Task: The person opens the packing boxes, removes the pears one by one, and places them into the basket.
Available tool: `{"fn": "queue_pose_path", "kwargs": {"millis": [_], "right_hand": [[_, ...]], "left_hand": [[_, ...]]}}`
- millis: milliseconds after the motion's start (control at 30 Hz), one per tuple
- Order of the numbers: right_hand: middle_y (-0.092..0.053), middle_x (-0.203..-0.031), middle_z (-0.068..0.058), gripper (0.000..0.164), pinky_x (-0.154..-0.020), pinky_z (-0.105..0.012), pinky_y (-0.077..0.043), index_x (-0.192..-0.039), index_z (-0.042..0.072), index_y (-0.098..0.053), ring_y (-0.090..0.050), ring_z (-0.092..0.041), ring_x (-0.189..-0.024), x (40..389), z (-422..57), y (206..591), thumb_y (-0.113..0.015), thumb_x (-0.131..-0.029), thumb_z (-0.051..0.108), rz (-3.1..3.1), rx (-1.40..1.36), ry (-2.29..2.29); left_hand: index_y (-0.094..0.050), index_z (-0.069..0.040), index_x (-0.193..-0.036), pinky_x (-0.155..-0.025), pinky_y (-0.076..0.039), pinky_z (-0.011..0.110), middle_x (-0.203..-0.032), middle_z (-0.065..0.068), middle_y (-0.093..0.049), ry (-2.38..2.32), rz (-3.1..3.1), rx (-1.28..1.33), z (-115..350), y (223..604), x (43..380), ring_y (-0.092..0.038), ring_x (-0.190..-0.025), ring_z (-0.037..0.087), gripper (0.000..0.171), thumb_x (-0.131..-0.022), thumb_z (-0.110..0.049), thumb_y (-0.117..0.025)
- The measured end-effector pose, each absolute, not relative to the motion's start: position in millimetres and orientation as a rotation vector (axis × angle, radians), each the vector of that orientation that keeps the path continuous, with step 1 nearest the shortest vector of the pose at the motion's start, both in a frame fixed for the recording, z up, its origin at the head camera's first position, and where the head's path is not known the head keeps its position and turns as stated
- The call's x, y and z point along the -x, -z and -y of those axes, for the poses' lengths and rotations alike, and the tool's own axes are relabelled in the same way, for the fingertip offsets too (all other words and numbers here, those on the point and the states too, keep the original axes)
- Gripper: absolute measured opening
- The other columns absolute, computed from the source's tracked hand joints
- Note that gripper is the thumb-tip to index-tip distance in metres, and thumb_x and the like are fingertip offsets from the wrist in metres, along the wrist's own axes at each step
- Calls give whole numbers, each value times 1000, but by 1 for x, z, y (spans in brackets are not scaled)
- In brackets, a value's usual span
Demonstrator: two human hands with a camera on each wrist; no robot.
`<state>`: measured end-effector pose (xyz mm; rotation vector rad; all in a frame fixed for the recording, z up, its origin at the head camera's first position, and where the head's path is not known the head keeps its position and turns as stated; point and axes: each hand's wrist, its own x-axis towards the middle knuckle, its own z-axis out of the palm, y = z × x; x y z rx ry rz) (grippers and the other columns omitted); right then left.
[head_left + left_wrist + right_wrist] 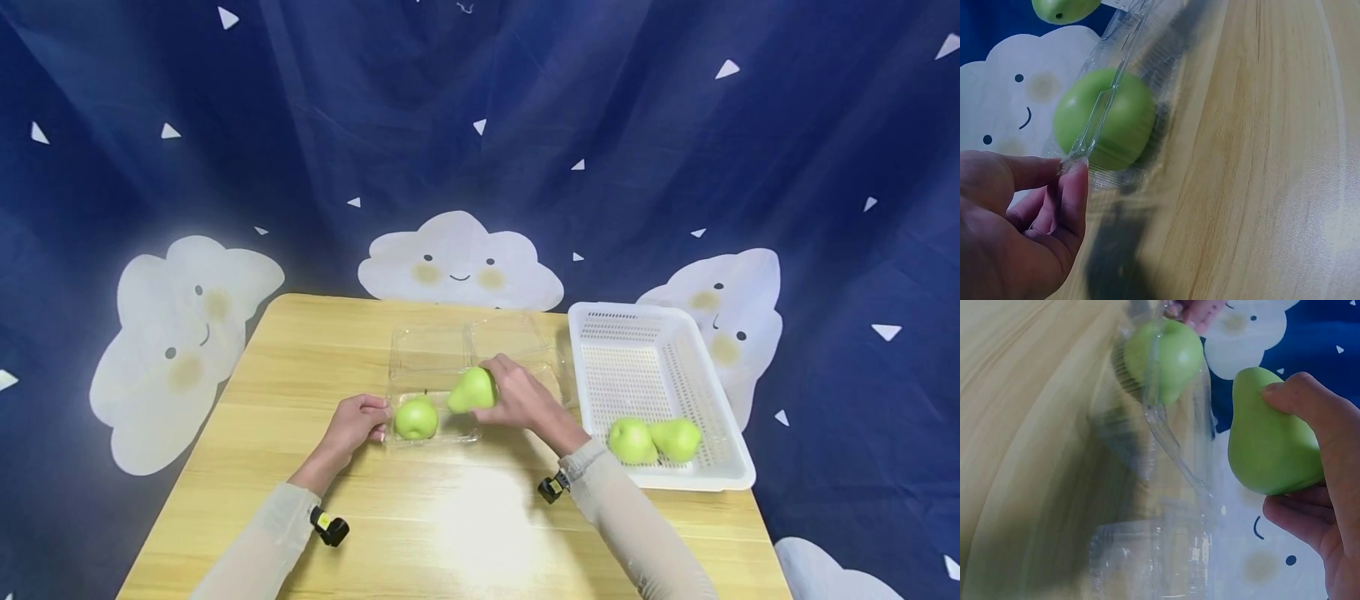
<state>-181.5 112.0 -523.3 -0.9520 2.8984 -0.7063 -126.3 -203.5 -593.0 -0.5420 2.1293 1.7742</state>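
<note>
My left hand [358, 422] pinches the left rim of a clear plastic clamshell box [1094, 122] between thumb and fingers. Inside the box sits a green apple [416, 418], at the left end. My right hand [517, 392] grips a green pear [472, 391] above the box's right part, just right of the apple. In the right wrist view the pear [1266, 434] lies between thumb and fingers, its narrow end pointing up. The box's lid [427, 348] stands open toward the back.
Right of the hands stands a white perforated basket [660, 311] holding a green apple [632, 441] and a green pear [677, 439] in its near part. A second clear plastic box [510, 335] stands beside the first one. A blue curtain hangs behind the wooden table [300, 350].
</note>
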Motion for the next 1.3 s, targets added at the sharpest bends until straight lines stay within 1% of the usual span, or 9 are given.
{"fn": "queue_pose_path", "kwargs": {"millis": [133, 233, 500, 633, 767, 900, 967, 1133, 1300], "right_hand": [[-67, -113, -9, 78, -74, -31, -64, -132, 4, -61, -67, -20, -90, 182, -118, 519, -93, -70, 40, -2916, 929, 718], [-68, -113, -10, 80, -77, -35, -64, -132, 4, -62, -69, -23, -91, 182, -124, 516, -92, -69, 42, -2935, 912, 736], [-69, -105, -11, 76, -72, -34, -63, -125, 3, -64, -67, -24, -86, 180, -146, 513, -92, -67, 42, -3009, 882, 784], [-70, -109, -12, 77, -73, -36, -64, -126, 4, -64, -68, -25, -88, 177, -159, 510, -90, -68, 47, -3027, 813, 801], [-70, -112, -13, 76, -72, -35, -64, -127, 4, -63, -69, -24, -89, 176, -172, 507, -89, -69, 46, -3027, 762, 852], [-70, -110, -13, 74, -70, -35, -64, -126, 4, -63, -69, -24, -87, 176, -184, 505, -89, -69, 43, -3057, 745, 894], [-71, -111, -14, 74, -72, -37, -65, -126, 4, -63, -70, -27, -89, 176, -190, 504, -89, -69, 42, -3081, 729, 900], [-71, -114, -20, 77, -77, -45, -67, -127, -2, -63, -72, -34, -95, 177, -203, 507, -91, -68, 40, -3137, 712, 910], [-71, -114, -22, 80, -76, -46, -67, -129, -3, -62, -72, -36, -94, 176, -211, 506, -91, -68, 39, -3154, 697, 926]], "left_hand": [[-60, 7, -123, -63, -63, 23, -99, 14, -72, -1774, -2127, 551, 205, 594, 127, -66, -73, 12, 30, -98, -7, -67], [-61, 7, -122, -63, -63, 23, -97, 12, -70, -1781, -2118, 560, 205, 595, 128, -66, -73, 12, 29, -97, -7, -67], [-63, 7, -117, -62, -63, 23, -92, 9, -69, -1793, -2114, 575, 206, 597, 127, -65, -70, 11, 25, -96, -5, -68], [-62, 8, -117, -61, -63, 24, -90, 8, -69, -1807, -2106, 580, 205, 596, 125, -65, -68, 11, 25, -96, -6, -69], [-62, 7, -117, -60, -63, 23, -88, 7, -69, -1817, -2097, 585, 204, 596, 126, -65, -67, 11, 25, -97, -6, -69], [-63, 7, -116, -60, -62, 22, -87, 7, -70, -1826, -2091, 584, 204, 597, 126, -65, -68, 10, 24, -96, -6, -69], [-63, 7, -116, -60, -62, 22, -87, 7, -70, -1837, -2085, 589, 204, 598, 126, -65, -67, 10, 24, -96, -5, -68], [-64, 7, -115, -60, -62, 22, -86, 6, -69, -1845, -2088, 586, 204, 599, 127, -64, -68, 10, 23, -96, -5, -68], [-64, 7, -114, -60, -62, 22, -87, 7, -69, -1835, -2103, 586, 204, 599, 127, -64, -69, 10, 22, -96, -5, -67]]}}
